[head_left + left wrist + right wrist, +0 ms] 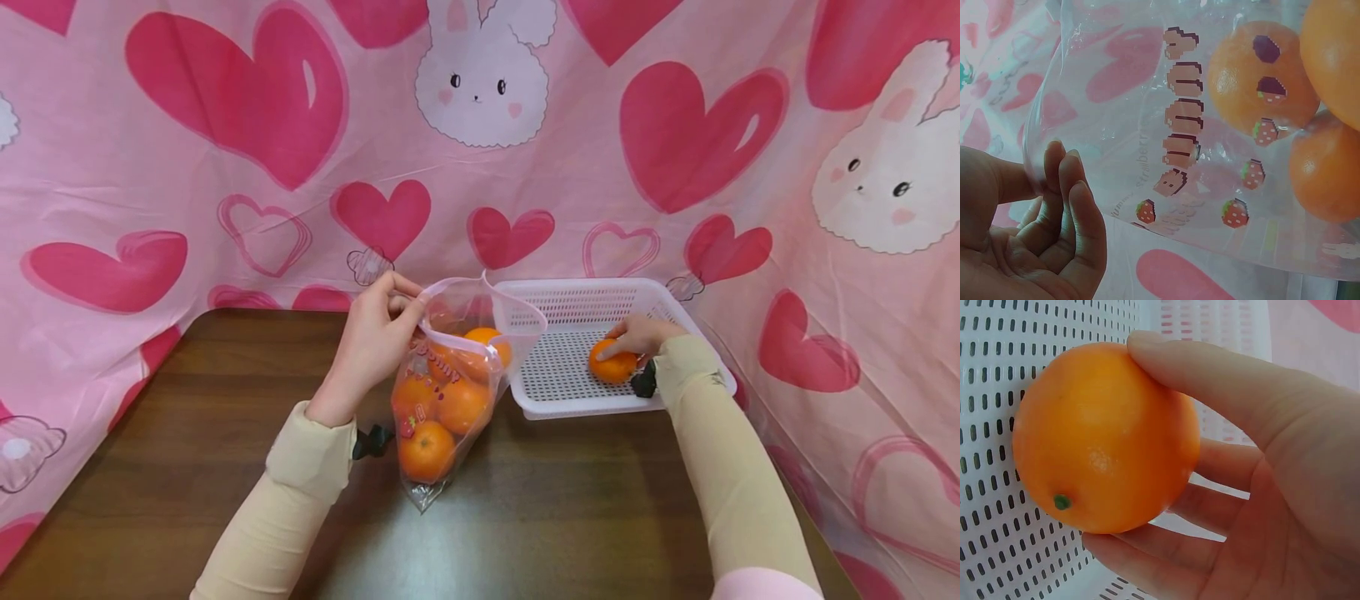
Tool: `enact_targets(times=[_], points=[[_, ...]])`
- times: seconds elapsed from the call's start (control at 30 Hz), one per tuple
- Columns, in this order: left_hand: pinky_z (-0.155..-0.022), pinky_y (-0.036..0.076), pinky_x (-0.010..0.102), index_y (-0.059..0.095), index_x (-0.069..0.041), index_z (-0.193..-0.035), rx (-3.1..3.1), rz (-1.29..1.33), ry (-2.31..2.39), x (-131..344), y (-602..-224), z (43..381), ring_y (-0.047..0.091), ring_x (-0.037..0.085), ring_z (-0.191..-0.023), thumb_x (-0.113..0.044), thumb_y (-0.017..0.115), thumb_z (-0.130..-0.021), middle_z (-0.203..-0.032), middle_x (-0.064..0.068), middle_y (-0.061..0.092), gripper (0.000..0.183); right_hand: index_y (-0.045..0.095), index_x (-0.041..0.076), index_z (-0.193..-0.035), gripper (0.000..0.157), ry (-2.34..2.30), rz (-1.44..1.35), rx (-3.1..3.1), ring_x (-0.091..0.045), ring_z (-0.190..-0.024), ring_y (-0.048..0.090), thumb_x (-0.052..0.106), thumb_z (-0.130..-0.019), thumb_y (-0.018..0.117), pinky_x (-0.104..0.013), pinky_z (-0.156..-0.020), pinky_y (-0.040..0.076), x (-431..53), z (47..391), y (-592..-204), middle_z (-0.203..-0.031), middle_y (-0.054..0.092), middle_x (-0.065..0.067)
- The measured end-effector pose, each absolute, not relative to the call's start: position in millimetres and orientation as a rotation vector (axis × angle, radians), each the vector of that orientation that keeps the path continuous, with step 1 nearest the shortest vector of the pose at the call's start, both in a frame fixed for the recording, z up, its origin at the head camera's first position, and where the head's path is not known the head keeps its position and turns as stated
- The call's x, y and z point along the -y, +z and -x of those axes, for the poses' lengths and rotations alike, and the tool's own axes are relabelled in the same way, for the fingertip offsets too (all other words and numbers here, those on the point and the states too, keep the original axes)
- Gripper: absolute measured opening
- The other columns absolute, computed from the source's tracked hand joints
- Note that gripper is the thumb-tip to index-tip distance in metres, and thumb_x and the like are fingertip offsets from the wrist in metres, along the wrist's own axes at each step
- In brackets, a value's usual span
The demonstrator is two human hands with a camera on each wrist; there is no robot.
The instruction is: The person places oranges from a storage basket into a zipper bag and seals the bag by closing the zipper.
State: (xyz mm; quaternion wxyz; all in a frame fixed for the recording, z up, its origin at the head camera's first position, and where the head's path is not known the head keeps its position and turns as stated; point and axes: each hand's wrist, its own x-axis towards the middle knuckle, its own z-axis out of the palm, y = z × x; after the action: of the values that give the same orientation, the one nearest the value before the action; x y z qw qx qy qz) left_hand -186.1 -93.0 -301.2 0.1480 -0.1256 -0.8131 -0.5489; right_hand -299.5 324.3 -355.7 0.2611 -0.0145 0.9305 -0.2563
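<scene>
My left hand [377,337] pinches the pink rim of a clear printed plastic bag [517,321] between thumb and fingers, and the bag's mouth gapes. Several oranges [426,452] are piled inside the bag, above the table. In the left wrist view the left hand [1041,231] has the bag's edge at its fingertips, with the oranges farther along. Over in a white perforated basket [540,407], my right hand [645,336] grips a single orange [1104,437]. The right wrist view has its thumb across the top and its fingers curled round underneath, a green stem nub showing.
The basket stands on a brown wooden table [187,467] at the back right, close to a pink curtain [450,233] printed with hearts and rabbits. This curtain hangs along the back and both sides. Dark wrist mounts [372,442] sit under the cuffs.
</scene>
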Motion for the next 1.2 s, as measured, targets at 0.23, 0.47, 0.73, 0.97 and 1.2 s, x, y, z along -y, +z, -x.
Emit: enact_targets(times=[0.23, 0.47, 0.73, 0.97, 1.2], points=[[-0.063, 0.055, 0.031, 0.06, -0.004, -0.108, 2.346, 0.358, -1.566, 93, -300, 185, 0.065, 0.022, -0.068, -0.015, 0.065, -0.101, -0.078, 0.007, 0.071, 0.013, 0.053, -0.008, -0.136, 0.067, -0.738, 0.104, -2.548, -0.037, -0.106, 0.058, 0.035, -0.091, 0.078, -0.05, -0.091, 0.054, -321, 298, -351, -0.122, 0.059, -0.025], [-0.061, 0.054, 0.031, 0.06, -0.004, -0.108, 2.346, 0.356, -1.571, 93, -300, 185, 0.065, 0.023, -0.068, -0.014, 0.065, -0.101, -0.078, 0.007, 0.071, 0.013, 0.052, -0.005, -0.134, 0.066, -0.82, 0.172, -2.597, -0.038, -0.108, 0.057, 0.038, -0.09, 0.077, -0.047, -0.09, 0.054, -315, 299, -343, -0.125, 0.057, -0.026], [-0.061, 0.055, 0.03, 0.06, -0.004, -0.109, 2.346, 0.355, -1.578, 93, -300, 185, 0.065, 0.024, -0.068, -0.015, 0.064, -0.101, -0.078, 0.007, 0.07, 0.013, 0.054, -0.002, -0.132, 0.063, -0.894, 0.203, -2.645, -0.037, -0.108, 0.057, 0.039, -0.09, 0.077, -0.046, -0.092, 0.053, -309, 293, -336, -0.124, 0.058, -0.025], [-0.062, 0.055, 0.03, 0.06, -0.004, -0.108, 2.338, 0.37, -1.571, 93, -300, 186, 0.065, 0.023, -0.068, -0.015, 0.064, -0.101, -0.078, 0.007, 0.071, 0.013, 0.042, -0.005, -0.133, 0.072, -1.017, 0.138, -2.706, -0.038, -0.107, 0.058, 0.038, -0.089, 0.079, -0.048, -0.096, 0.051, -304, 287, -328, -0.126, 0.054, -0.027], [-0.062, 0.054, 0.031, 0.06, -0.004, -0.108, 2.338, 0.37, -1.568, 94, -301, 187, 0.064, 0.023, -0.069, -0.016, 0.065, -0.101, -0.078, 0.007, 0.07, 0.014, 0.052, -0.001, -0.134, 0.066, -1.059, 0.24, -2.825, -0.037, -0.11, 0.056, 0.038, -0.088, 0.078, -0.052, -0.095, 0.05, -298, 283, -318, -0.127, 0.058, -0.022]])
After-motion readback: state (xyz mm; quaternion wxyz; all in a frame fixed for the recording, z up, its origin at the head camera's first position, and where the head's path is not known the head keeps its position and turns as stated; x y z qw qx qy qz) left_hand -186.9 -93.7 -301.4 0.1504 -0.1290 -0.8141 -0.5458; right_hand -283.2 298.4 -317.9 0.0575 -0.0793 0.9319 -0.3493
